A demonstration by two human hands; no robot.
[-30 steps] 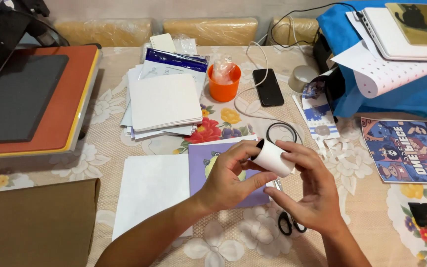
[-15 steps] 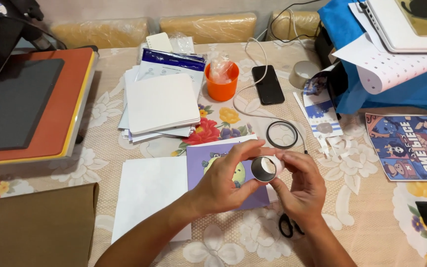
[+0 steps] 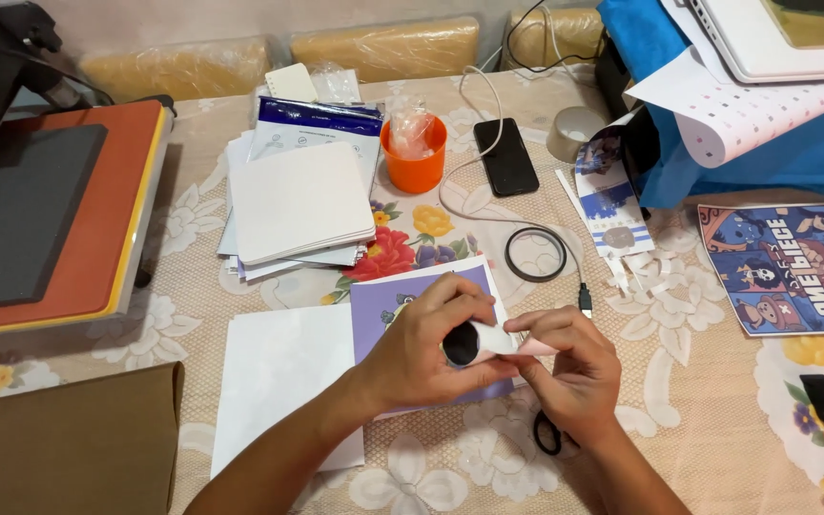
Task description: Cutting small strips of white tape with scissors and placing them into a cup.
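Both hands meet just above the bench (image 3: 717, 401), over a purple printed sheet (image 3: 385, 303). The left hand (image 3: 423, 348) has its fingers clamped around a small roll (image 3: 469, 343), whose dark open end faces the camera, so its long axis runs roughly toward the viewer and slightly right. The right hand (image 3: 569, 367) pinches a pale strip (image 3: 525, 347) that leads off the roll's right side, fingers together on it. The roll lies between the two hands, nearer the left palm. Scissors (image 3: 547, 434) lie partly hidden under the right wrist.
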